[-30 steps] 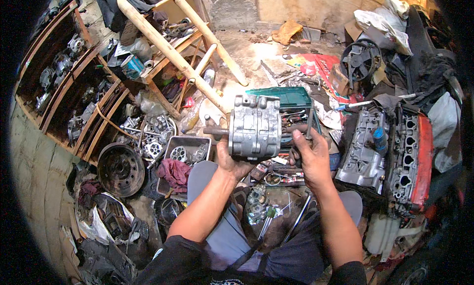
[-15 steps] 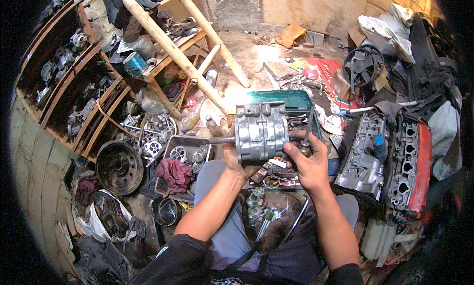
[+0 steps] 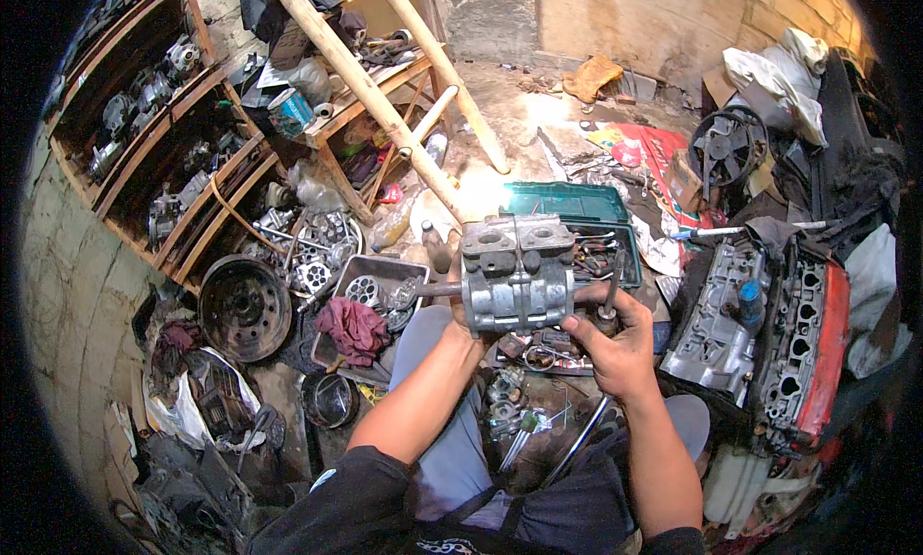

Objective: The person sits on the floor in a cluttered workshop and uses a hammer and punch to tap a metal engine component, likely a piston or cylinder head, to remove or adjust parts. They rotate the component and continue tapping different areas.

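Note:
A grey cast-metal compressor body (image 3: 517, 290), apparently in two halves with a seam down its middle, is held up in front of me. Round openings show on its upper face, and a shaft (image 3: 439, 290) sticks out of its left end. My left hand (image 3: 466, 326) grips the left end from below, its fingers mostly hidden behind the metal. At the other end my right hand (image 3: 623, 343) is closed, thumb against the housing. Between its fingers a slim metal rod (image 3: 616, 271) with a rounded thick part stands upright; I cannot make out its kind.
A green toolbox (image 3: 567, 201) lies open beyond the compressor. To the left are a grey tray (image 3: 389, 266) of metal parts with a maroon rag (image 3: 353, 330), a black wheel rim (image 3: 245, 308) and wooden shelves (image 3: 178, 114). Engine cylinder heads (image 3: 719, 310) lie at right; a wooden ladder (image 3: 370, 98) leans behind.
The compressor body has rolled in my hands, bringing its round openings into sight. My right hand has tilted with it, still holding the rod. The whole view has shifted slightly.

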Available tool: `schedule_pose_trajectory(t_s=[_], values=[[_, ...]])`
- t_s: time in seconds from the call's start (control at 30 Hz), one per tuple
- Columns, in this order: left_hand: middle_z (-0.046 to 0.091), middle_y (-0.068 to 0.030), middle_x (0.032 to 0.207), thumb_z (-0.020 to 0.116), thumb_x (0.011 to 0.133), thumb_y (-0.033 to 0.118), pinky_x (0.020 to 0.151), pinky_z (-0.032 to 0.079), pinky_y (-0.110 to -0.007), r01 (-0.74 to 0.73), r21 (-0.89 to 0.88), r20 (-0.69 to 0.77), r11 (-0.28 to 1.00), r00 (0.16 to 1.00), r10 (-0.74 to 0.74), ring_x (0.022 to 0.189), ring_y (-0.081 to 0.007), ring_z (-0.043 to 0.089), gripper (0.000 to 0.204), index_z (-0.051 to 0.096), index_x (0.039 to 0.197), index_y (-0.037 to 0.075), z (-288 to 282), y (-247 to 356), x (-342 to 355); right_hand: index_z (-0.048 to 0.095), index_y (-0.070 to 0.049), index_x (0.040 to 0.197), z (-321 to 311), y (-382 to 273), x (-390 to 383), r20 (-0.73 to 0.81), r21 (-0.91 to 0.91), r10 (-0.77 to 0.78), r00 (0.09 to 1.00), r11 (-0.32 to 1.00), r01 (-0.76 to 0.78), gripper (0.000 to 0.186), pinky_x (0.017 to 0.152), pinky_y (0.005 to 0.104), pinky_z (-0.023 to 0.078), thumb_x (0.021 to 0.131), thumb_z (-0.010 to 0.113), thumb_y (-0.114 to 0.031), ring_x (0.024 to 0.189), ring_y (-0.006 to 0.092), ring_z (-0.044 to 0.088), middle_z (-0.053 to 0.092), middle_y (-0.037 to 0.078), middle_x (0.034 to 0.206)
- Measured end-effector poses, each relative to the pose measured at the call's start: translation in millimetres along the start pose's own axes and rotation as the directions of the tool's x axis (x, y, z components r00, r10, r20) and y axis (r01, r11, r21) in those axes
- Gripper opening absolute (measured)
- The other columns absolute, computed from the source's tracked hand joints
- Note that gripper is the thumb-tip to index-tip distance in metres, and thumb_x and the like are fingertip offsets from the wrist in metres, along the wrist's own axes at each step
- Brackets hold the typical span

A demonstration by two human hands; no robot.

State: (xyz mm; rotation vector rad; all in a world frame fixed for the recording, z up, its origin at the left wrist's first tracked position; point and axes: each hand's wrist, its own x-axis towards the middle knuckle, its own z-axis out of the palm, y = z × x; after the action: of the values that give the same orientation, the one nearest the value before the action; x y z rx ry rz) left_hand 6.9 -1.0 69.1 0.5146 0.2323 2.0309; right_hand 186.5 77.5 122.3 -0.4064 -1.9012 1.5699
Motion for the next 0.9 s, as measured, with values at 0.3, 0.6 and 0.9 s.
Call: schedule_pose_trajectory(t_s=[0.3, 0.6, 0.9], values=[[0.052, -0.0255, 0.137, 0.053, 0.089, 0.063, 0.095, 0.052, -0.056, -0.038, 0.003, -0.100, 0.999, 0.994, 0.038, 0.116, -0.0424, 0.059, 0.086, 0.040, 0.145, 0.000, -29.7, 1.3, 1.3, 0.070, 0.000, 0.100, -1.2, 5.1, -0.8, 0.011, -0.049, -0.051, 0.999, 0.997, 0.051, 0.022, 0.080, 0.0288, 0.051, 0.079, 0.079, -0.003, 0.089, 0.0113, 0.064, 0.072, 0.006, 0.097], [0.051, -0.0219, 0.139, 0.056, 0.087, 0.063, 0.103, 0.045, -0.058, -0.082, 0.031, -0.103, 0.996, 0.991, 0.085, 0.123, -0.0406, 0.053, 0.074, 0.046, 0.133, 0.006, -20.5, 11.9, -7.6, 0.071, 0.000, 0.101, 1.3, 8.7, -1.1, 0.010, -0.119, -0.074, 0.997, 0.990, 0.075, 0.024, 0.086, 0.0308, 0.051, 0.079, 0.079, -0.003, 0.094, 0.0160, 0.066, 0.073, 0.010, 0.101], [0.048, -0.0197, 0.142, 0.056, 0.088, 0.061, 0.105, 0.041, -0.059, -0.095, 0.024, -0.076, 0.995, 0.992, 0.097, 0.127, -0.0395, 0.048, 0.059, 0.053, 0.121, 0.013, -19.6, 17.8, -16.3, 0.070, 0.001, 0.101, 2.8, 11.4, -3.0, -0.003, -0.103, -0.032, 0.999, 0.994, 0.031, 0.024, 0.083, 0.0287, 0.050, 0.079, 0.078, -0.001, 0.093, 0.0139, 0.064, 0.071, 0.008, 0.101]])
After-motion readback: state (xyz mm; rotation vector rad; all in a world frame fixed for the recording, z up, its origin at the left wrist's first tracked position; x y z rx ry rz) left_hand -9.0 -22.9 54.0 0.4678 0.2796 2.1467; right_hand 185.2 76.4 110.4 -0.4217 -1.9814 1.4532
